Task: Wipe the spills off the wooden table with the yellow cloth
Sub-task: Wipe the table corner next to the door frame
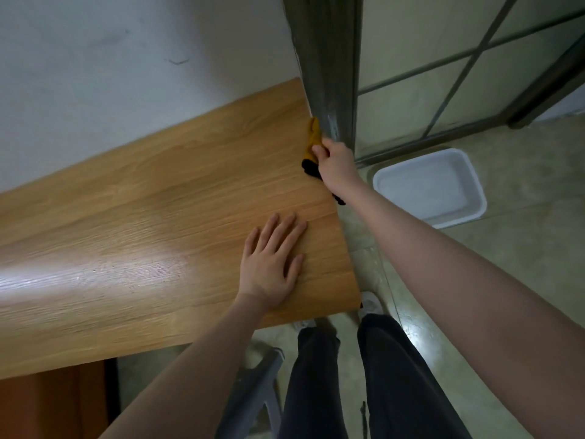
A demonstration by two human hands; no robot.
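The wooden table (152, 201) fills the left and middle of the head view, with a bright sheen across its surface. At its far right edge lies the yellow cloth (314, 136), which has black parts lower down. My right hand (335, 164) grips the cloth there, close against a metal post. My left hand (272, 261) rests flat on the table near the front right corner, fingers spread and straight. I cannot make out any spill on the wood.
A grey metal post (329, 64) stands at the table's far right corner, with a glass door frame (459, 74) beyond. A white plastic basin (430, 186) sits on the tiled floor. A grey chair (253, 384) is beside my legs.
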